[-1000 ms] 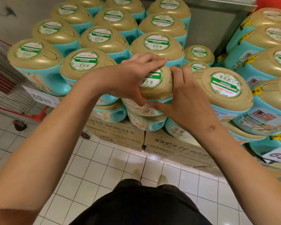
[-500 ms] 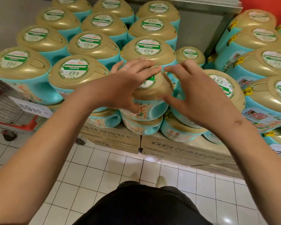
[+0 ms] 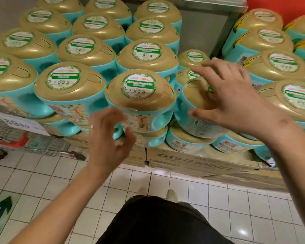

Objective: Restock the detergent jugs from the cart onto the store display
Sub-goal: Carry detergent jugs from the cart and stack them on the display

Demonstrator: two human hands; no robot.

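Detergent jugs [image 3: 140, 95] stand stacked in crowded rows above the cardboard boxes [image 3: 201, 162]; we judge restocking well along. Our left hand [image 3: 109, 138] hangs loosely curled, empty; our right hand [image 3: 234, 104] lies spread on one jug [image 3: 195, 97]. The cart [image 3: 11, 137], left of the boxes, hides its load.

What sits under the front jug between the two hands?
A lower jug, teal with a gold cap, lies beneath the front jug, with cardboard boxes below it. The left hand covers the lower jug's left part, so its footing there is hidden.
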